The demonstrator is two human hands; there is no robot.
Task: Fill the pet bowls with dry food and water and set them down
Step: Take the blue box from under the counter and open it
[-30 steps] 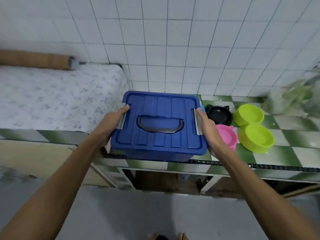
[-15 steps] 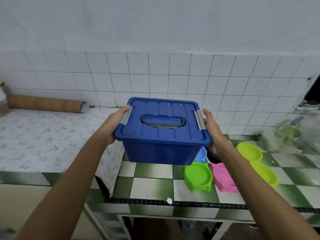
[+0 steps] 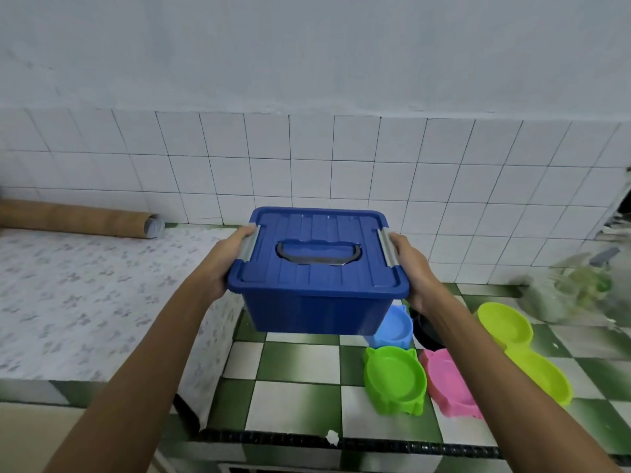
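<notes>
A blue lidded plastic box (image 3: 317, 295) with grey side latches and a dark handle hangs in the air above the checkered counter (image 3: 297, 397). My left hand (image 3: 225, 264) grips its left side and my right hand (image 3: 411, 268) grips its right side. Below it on the counter stand a green bowl (image 3: 396, 384), a pink bowl (image 3: 447, 387), a light blue bowl (image 3: 394, 327), a black bowl (image 3: 426, 332) partly hidden by my right arm, and a lime double bowl (image 3: 522, 349).
A patterned cloth (image 3: 85, 302) covers the counter's left part, with a brown cardboard roll (image 3: 78, 221) along the tiled wall. A blurred clear plastic bag (image 3: 573, 288) lies at the far right. The counter's front edge (image 3: 341, 442) runs below the bowls.
Both hands have lifted the blue box off the counter's front edge and carried it up. The green and light blue bowls came into view beneath it.
</notes>
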